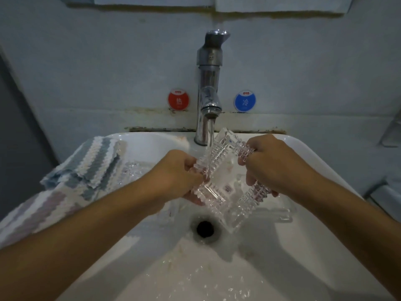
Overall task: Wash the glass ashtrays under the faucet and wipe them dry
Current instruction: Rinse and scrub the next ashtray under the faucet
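Both hands were in over the white sink (303, 153), and between them sat a square cut-glass ashtray (225, 181), ribbed all along its edges and tilted up on a slant above the basin. The left hand (173, 177) had its fingers curled round the ribbed left edge, thumb on top, a firm hold on the glass. The right hand (275, 164) gripped the opposite edge, fingers wrapped under and over the ribs, so the ashtray hung between the two of them, clear of the basin floor. From the chrome faucet (209, 90) a thin stream of water (210, 144) came straight down and struck the ashtray near its upper left rim, right by the left hand's fingers. Below, water lay rippling across the near part of the basin, and the dark drain (205, 228) sat just under the ashtray's lower corner. Over on the left rim of the sink a striped towel (86, 170) was draped, and just beside it lay a second glass ashtray (134, 170), half lost in the glare. Something clear and glassy also rested in the basin to the right, beneath the right wrist, though what it was I could not tell. On the wall behind, a red round sticker (178, 99) sat left of the faucet and a blue round sticker (244, 101) to its right
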### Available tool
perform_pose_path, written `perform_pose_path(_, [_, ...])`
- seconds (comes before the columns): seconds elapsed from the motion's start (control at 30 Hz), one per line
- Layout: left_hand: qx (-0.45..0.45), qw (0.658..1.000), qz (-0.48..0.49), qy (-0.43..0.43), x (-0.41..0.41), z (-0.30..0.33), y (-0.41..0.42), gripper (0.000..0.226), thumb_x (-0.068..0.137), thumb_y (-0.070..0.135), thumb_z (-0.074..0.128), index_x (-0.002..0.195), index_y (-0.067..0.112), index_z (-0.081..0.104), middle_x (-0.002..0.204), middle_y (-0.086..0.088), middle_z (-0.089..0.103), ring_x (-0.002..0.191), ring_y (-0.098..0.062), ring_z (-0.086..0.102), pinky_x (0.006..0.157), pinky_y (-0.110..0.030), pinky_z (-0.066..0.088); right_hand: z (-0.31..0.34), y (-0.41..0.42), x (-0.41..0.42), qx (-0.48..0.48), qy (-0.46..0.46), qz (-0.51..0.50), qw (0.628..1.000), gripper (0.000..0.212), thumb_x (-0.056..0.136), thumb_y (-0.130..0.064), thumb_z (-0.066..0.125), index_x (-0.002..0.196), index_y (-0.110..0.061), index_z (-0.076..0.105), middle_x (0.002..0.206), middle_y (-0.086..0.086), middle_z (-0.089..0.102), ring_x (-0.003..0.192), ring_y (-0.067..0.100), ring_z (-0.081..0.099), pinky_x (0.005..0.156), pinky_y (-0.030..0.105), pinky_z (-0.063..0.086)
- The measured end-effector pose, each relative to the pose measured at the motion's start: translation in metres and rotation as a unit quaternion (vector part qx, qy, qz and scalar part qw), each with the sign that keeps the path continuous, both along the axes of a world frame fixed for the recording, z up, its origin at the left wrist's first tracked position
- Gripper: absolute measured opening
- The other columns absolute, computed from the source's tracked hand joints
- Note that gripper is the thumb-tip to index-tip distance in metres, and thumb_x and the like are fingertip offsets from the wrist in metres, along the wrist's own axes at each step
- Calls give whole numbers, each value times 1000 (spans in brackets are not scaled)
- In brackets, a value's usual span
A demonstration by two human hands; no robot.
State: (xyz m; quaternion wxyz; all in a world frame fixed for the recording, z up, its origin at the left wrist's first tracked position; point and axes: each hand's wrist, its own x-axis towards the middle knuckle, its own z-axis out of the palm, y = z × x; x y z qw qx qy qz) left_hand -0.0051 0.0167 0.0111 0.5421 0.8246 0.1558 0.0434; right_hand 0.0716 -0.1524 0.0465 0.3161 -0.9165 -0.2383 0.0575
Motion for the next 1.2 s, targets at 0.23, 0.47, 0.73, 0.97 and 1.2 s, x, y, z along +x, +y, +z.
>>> perform_pose_path(0.23, [54, 999, 0, -10, -2, -1, 5, 25, 84, 19, 77, 90, -2, 65, 88, -24, 67, 59, -31, 72, 51, -31, 59, 1, 0, -1, 7, 14, 10, 1000, 18, 88, 0, 53, 96, -7, 67, 74, 10, 72, 49, 21, 60, 38, 20, 38])
perform_pose_path(0.47, [411, 907, 5, -85, 4, -6, 1, 51, 98, 54, 42, 64, 17, 50, 56, 4, 54, 49, -5, 53, 50, -18, 37, -1, -2, 1, 42, 66, 23, 997, 18, 86, 2, 51, 96, -3, 66, 62, 11, 71, 54, 33, 55, 40, 24, 39])
perform_pose_path(0.73, [206, 966, -85, -132, 6, -14, 0, 19, 102, 24, 52, 121, 24, 49, 88, 5, 70, 58, 2, 64, 53, -16, 49, -2, 1, -4, 38, 134, 43, 989, 18, 92, 2, 48, 95, -3, 64, 65, 15, 70, 50, 27, 53, 38, 22, 37])
perform_pose_path(0.97, [366, 925, -35, -91, 4, -8, 1, 33, 103, 40, 45, 99, 13, 62, 72, -3, 68, 57, -12, 66, 61, -33, 56, -3, 7, -16, 14, 218, 76, 973, 19, 91, 1, 47, 99, 0, 64, 65, 15, 73, 41, 20, 54, 37, 22, 39])
perform_pose_path(1.2, [345, 935, -56, -56, 7, -12, 2, 10, 104, 14, 43, 94, 13, 44, 76, 1, 55, 61, -10, 53, 48, -21, 36, -3, 6, -11, 55, 168, 83, 981, 19, 100, -33, 57, 102, -15, 64, 72, 4, 76, 45, 11, 47, 40, 23, 36])
